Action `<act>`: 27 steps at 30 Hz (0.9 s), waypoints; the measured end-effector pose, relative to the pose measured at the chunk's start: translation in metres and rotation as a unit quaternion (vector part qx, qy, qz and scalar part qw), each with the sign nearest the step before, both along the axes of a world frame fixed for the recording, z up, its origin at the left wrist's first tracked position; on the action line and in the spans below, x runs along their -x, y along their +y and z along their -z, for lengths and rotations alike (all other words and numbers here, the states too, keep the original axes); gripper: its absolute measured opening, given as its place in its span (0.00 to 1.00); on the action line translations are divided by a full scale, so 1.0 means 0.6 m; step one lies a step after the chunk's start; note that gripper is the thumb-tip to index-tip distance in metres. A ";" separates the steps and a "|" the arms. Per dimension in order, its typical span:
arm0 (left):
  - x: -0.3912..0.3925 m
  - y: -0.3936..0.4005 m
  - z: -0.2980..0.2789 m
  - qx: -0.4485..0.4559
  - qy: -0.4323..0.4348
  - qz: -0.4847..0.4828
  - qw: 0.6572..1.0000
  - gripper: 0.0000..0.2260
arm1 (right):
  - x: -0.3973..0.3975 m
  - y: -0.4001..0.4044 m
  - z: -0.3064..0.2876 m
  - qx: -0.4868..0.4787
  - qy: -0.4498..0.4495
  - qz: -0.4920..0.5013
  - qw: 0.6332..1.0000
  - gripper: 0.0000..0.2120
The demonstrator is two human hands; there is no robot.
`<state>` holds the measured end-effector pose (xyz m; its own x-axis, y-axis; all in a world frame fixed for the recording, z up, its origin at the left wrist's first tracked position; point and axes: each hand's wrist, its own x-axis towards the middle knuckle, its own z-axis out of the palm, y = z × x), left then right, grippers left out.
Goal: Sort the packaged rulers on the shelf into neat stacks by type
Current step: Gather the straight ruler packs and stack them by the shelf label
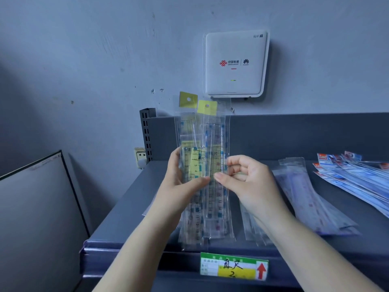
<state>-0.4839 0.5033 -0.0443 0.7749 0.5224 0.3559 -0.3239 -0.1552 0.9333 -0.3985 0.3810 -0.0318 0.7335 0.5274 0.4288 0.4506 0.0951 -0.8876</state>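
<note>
Upright at the centre of the head view, a bundle of clear plastic-sleeved rulers with yellow hanger tabs point(203, 163) is held above the dark grey metal shelf point(130, 209). At 9 o'clock of the bundle the left hand point(185, 184) grips its edge, thumb across the front. At 3 o'clock the right hand point(245, 180) pinches the opposite edge with curled fingers. Towards 4 o'clock a flat stack of clear-sleeved purple-printed rulers point(309, 199) lies on the shelf; further out at 3 o'clock, blue-and-red carded rulers point(355, 175) fan out. At 6 o'clock a green-and-yellow price label point(233, 267) sits on the shelf lip. At 12 o'clock a white wall-mounted router point(235, 64) hangs.
</note>
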 end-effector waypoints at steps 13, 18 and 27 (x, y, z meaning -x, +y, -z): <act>-0.003 0.010 0.001 0.038 0.009 -0.014 0.999 0.36 | -0.026 -0.041 -0.012 -0.014 0.082 0.012 0.996 0.05; -0.005 0.008 -0.001 0.029 0.004 -0.008 1.000 0.28 | -0.068 -0.116 -0.016 -0.035 0.031 0.146 0.988 0.05; -0.017 -0.008 -0.006 0.021 0.008 0.016 1.000 0.39 | -0.094 -0.152 0.014 0.423 -0.192 0.372 0.804 0.22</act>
